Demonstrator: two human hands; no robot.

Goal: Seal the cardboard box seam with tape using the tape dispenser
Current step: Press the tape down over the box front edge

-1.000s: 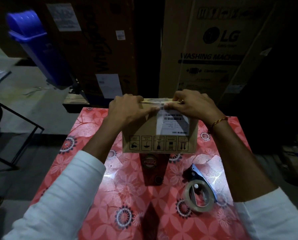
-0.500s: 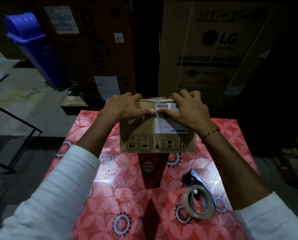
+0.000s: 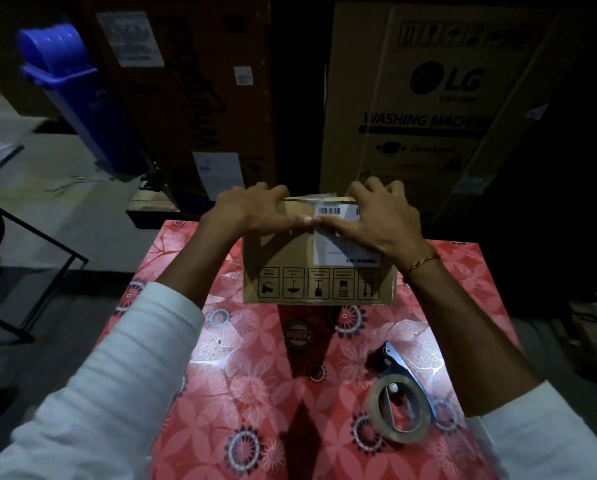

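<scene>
A small brown cardboard box with a white shipping label and handling icons stands at the far end of the red floral table. My left hand grips its top left edge and my right hand grips its top right edge. Both thumbs press on the near face and touch each other at the middle. The fingers curl over the top, hiding most of the seam; a strip of clear tape shows between them. The tape dispenser, blue-handled with a roll of clear tape, lies on the table near my right forearm, untouched.
Large cartons stand behind the table, one printed LG washing machine. A blue bin leans at the back left. A black metal frame stands on the floor to the left. Dark clutter lies at the right.
My thumbs have slid down from the box's top edge onto its near face, and my fingers have spread wider over the top. The dispenser has not moved.
</scene>
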